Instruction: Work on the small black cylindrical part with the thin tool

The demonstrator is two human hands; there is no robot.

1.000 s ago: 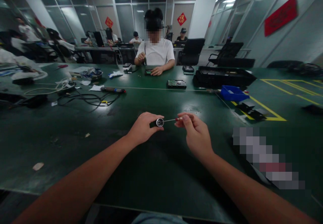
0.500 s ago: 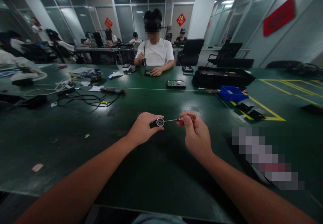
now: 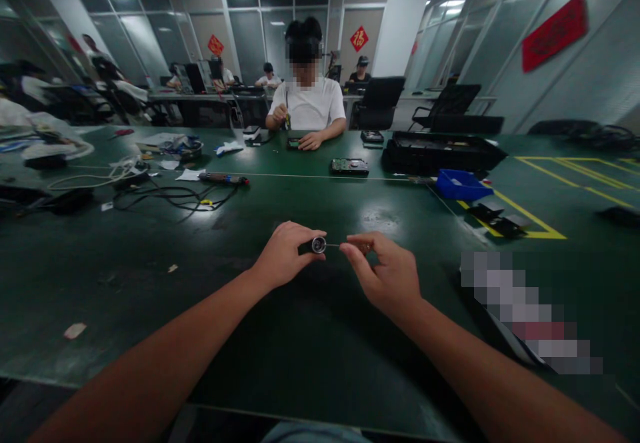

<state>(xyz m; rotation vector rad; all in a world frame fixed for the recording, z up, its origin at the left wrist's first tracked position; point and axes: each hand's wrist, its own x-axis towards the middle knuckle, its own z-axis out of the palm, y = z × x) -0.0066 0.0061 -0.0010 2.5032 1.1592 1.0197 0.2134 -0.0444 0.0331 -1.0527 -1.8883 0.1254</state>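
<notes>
Pinching a cylinder [image 3: 319, 245] in the left hand [image 3: 281, 254], with thumb below and forefinger above, parted only by the width of the cylinder. Showing the round, bright-rimmed end of it to the camera, above the table [image 3: 225, 363], near the middle of the view. Gripping a screwdriver [image 3: 333, 245] in the right hand [image 3: 393, 273], with thumb and curled fingers closed round the handle. Pointing the thin shaft leftward, nearly level, at the right side of the rim. Cannot tell the exact place of the tip, inside the cylinder or against the edge. Holding the two hands near each other but apart. Facing, across the table, a person [image 3: 307, 106] in a white shirt, with a slim tool [image 3: 287, 120] in one hand [image 3: 279, 116] and the other hand [image 3: 311, 140] laid at a small part [image 3: 293, 143]. Looking out over a drive [image 3: 349, 166], green board upward, on this side of the person. Having to the right a long black tray [image 3: 443, 155], a blue bin [image 3: 463, 185] just in front of it, and brackets [image 3: 514, 226] by yellow tape [image 3: 545, 235]. Having to the left a rod [image 3: 225, 178] near loops of dark cable [image 3: 173, 196], and nearer, a scrap [image 3: 75, 330]. Leaving unnamed a long item [image 3: 530, 316] at the near right, too blurred to make out.
</notes>
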